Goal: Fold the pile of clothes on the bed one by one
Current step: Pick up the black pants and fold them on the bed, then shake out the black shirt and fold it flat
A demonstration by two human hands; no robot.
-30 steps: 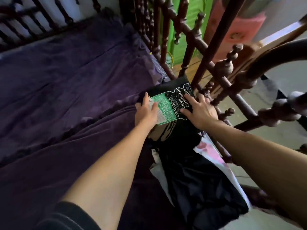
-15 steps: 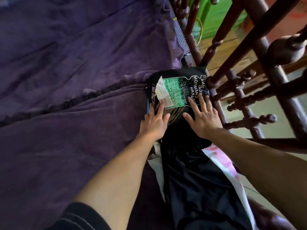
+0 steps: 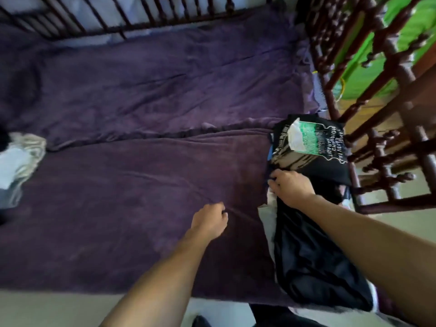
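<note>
Far left of the folded black T-shirt (image 3: 309,147), a pale clothes heap (image 3: 16,161) is cut off by the frame; nearer it, the left hand (image 3: 208,221) is held over the purple bed (image 3: 141,109), fingers loosely curled on nothing; the green-printed shirt's near edge is met by the right hand (image 3: 292,187), fingertips hidden, grip not discernible.

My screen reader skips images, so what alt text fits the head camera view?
A person's right hand rests at the near edge of a folded black T-shirt with a green print, beside the bed's wooden rail. The left hand hovers over the purple blanket, holding nothing.
</note>
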